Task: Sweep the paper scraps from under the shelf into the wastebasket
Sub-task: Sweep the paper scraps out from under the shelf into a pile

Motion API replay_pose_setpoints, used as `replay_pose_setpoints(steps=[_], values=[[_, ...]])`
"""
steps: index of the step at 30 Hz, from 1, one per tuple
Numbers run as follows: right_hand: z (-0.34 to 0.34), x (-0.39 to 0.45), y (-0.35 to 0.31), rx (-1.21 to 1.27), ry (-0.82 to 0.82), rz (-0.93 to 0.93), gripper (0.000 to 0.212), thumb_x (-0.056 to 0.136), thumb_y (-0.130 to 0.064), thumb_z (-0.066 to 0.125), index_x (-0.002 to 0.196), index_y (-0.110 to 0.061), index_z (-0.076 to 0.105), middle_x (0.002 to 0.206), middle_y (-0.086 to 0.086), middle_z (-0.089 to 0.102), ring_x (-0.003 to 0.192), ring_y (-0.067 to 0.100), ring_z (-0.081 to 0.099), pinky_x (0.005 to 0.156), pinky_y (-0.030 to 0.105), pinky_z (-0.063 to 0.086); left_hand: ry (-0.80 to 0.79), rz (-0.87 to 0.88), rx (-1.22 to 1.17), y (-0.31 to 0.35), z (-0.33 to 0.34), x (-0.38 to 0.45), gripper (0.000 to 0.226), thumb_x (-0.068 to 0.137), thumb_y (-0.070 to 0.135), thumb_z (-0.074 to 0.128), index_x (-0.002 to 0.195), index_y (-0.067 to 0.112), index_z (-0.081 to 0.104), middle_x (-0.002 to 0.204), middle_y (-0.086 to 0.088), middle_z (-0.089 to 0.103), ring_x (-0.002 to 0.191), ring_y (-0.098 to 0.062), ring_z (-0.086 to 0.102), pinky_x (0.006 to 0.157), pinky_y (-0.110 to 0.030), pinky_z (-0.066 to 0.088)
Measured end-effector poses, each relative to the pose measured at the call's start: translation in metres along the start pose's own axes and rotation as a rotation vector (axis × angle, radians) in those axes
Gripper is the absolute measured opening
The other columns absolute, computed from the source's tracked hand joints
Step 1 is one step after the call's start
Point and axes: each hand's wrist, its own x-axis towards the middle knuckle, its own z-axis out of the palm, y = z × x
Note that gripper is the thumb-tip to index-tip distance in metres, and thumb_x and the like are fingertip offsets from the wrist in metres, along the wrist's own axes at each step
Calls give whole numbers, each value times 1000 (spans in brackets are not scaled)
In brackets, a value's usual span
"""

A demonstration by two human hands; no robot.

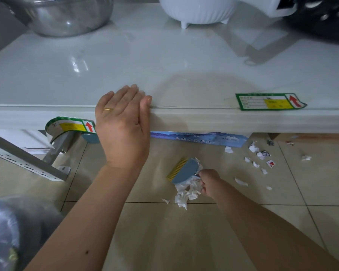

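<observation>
My left hand [123, 126] lies flat over the front edge of the white shelf [204, 120], fingers together, holding nothing. Below on the tiled floor, my right hand [208, 181] grips the handle of a small blue hand brush with yellow teeth [182, 170]. A clump of crumpled white paper [187, 193] lies right under and beside the brush. Several small paper scraps [259, 159] are scattered to the right, near and under the shelf edge. The wastebasket, lined with a dark plastic bag [6, 231], shows blurred at the bottom left.
A steel bowl [67, 14], a white footed container [198, 10] and a dark appliance [321, 18] stand on the shelf top. A metal shelf bracket [27, 159] slants to the floor at left. A blue printed strip [200, 138] lies under the shelf edge.
</observation>
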Motion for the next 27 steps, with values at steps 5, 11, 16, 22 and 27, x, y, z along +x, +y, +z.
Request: replay_pose_setpoints(steps=[5,11,16,22,27], values=[[-33,-12,10,-12,62,-2,41,98,-7,38,135,9,45,62,3,37,51,10,34,34,15,36,-15,6,-16,15,6,0,51,101,27,33,88,2,75,98,-12,76,96,-28,71,97,-35,36],[-30,-30,16,64,36,7,41,95,-8,45,132,8,48,62,3,39,48,10,37,23,4,27,-16,41,-34,37,14,-1,53,101,29,32,89,2,75,96,-12,76,95,-26,72,97,-36,38],[6,-43,26,0,-103,31,42,92,-10,48,132,5,50,65,1,41,31,3,47,22,3,26,-14,55,-34,50,18,-1,53,101,29,33,89,1,76,96,-12,76,94,-26,73,95,-36,40],[8,-47,35,-137,-107,14,39,94,-8,47,130,6,52,104,17,64,55,9,38,22,5,29,-11,83,-33,48,18,-1,51,101,28,34,90,1,76,96,-13,76,94,-26,73,94,-35,41],[-28,-39,27,-204,-13,-49,34,97,-9,43,127,5,54,124,25,60,65,19,52,28,7,34,-13,76,-22,49,19,-1,52,102,28,33,90,2,76,97,-12,76,94,-26,72,94,-34,41]])
